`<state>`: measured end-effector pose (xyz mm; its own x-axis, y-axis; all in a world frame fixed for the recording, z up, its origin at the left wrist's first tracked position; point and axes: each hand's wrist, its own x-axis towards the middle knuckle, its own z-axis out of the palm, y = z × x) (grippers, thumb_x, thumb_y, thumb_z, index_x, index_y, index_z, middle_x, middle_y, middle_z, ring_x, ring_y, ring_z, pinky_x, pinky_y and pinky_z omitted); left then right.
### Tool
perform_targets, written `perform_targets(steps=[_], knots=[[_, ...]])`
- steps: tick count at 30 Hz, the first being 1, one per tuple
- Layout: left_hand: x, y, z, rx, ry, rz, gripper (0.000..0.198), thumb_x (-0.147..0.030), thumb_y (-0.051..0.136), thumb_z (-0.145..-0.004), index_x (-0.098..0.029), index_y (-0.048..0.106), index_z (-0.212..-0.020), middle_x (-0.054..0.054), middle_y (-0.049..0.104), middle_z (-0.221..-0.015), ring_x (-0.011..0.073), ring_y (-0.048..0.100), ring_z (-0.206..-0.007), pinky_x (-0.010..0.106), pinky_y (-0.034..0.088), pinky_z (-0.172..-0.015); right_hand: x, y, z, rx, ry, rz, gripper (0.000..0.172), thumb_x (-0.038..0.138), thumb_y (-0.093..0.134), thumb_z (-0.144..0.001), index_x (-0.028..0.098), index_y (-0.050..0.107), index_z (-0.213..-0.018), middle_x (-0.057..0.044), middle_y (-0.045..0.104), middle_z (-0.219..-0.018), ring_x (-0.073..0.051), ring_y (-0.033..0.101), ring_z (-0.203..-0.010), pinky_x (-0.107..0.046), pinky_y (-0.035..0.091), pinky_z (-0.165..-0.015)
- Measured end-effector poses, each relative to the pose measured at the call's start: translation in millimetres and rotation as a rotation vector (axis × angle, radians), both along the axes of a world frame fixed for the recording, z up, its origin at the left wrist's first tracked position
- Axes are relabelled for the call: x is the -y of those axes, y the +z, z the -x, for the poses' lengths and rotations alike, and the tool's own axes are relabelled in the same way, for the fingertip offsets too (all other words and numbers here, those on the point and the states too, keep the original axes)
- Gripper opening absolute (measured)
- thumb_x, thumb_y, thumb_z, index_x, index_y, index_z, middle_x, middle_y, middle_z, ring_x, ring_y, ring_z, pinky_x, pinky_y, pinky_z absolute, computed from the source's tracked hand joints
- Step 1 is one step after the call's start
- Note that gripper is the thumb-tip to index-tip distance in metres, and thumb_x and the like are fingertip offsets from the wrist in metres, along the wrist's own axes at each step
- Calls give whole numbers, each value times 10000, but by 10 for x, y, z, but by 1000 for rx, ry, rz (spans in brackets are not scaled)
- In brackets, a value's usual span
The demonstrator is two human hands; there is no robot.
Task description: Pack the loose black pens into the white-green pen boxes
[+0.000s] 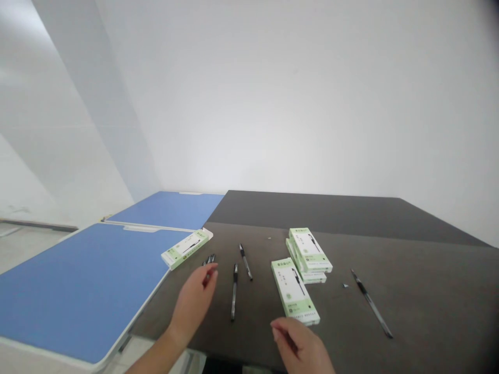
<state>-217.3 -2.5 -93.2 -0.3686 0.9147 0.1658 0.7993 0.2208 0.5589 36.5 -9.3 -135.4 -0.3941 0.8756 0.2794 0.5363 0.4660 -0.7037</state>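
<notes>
My left hand (195, 295) is closed, its fingers curled beside several dark-capped pens (209, 259). The pens' lower parts are hidden behind it, so I cannot tell if it grips them. To its right, two black gel pens (234, 293) (245, 262) lie on the dark table. My right hand (299, 345) has thumb and fingers drawn together at the near end of a green-and-white pen box (295, 291). Whether anything is pinched there is hidden. Behind that box, more such boxes (310, 249) lie stacked. Another pen box (186, 249), its far-end flap open, lies beyond my left hand.
Far right on the dark table (436, 291) lies another pen (371, 304), with a small shiny scrap (345, 285) nearby. A blue-topped table (86, 291) adjoins on the left. A white wall (296, 104) rises behind.
</notes>
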Motion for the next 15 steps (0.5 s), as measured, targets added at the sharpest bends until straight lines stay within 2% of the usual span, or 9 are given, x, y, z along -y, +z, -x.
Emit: perform_targets(steps=[2, 3, 6, 8, 10, 13, 15], knots=[[-6, 33, 353, -46, 88, 85, 329, -353, 378, -910, -173, 619, -1046, 100, 709, -1019, 261, 654, -956, 364, 481, -845, -127, 186, 211, 221, -14, 32, 260, 237, 420, -926, 221, 678, -956, -39, 711, -901, -182, 687, -828, -258, 536, -749], [-24, 39, 492, -68, 113, 133, 324, -350, 384, -906, -166, 637, -990, 106, 720, -975, 272, 662, -936, 364, 482, -822, -212, 268, 332, 265, -36, 34, 252, 224, 426, -924, 207, 672, -980, -53, 698, -931, -196, 681, -842, -283, 533, -760], [-100, -4, 709, -115, 145, 277, 311, -361, 442, -901, -142, 660, -869, 126, 730, -889, 277, 679, -888, 369, 484, -797, -511, 413, 721, 344, -92, 34, 276, 278, 499, -907, 133, 619, -1109, -138, 621, -1129, -257, 657, -950, -349, 526, -794], [-150, -69, 707, -134, 141, 346, 321, -398, 483, -911, -132, 656, -866, 100, 723, -872, 239, 679, -870, 383, 488, -821, -700, 420, 961, 412, -127, 52, 362, 349, 591, -869, 83, 600, -1114, -171, 608, -1127, -289, 637, -989, -388, 525, -805], [-191, -133, 637, -150, 133, 383, 339, -436, 503, -916, -129, 646, -917, 68, 706, -904, 203, 668, -876, 407, 490, -851, -842, 378, 1158, 477, -152, 72, 402, 389, 629, -858, 99, 581, -1132, -138, 611, -1135, -266, 624, -1002, -413, 523, -821], [-224, -178, 476, -162, 111, 391, 352, -449, 504, -918, -134, 629, -1009, 68, 687, -996, 205, 651, -935, 437, 478, -887, -921, 279, 1352, 547, -156, 93, 329, 353, 607, -895, 148, 572, -1151, -83, 610, -1163, -217, 624, -988, -412, 529, -827], [-219, -174, 354, -156, 78, 379, 354, -424, 498, -920, -119, 620, -1052, 98, 683, -1040, 224, 643, -979, 434, 463, -903, -891, 217, 1415, 573, -138, 95, 287, 307, 588, -915, 145, 574, -1152, -80, 616, -1154, -202, 637, -956, -394, 542, -808]])
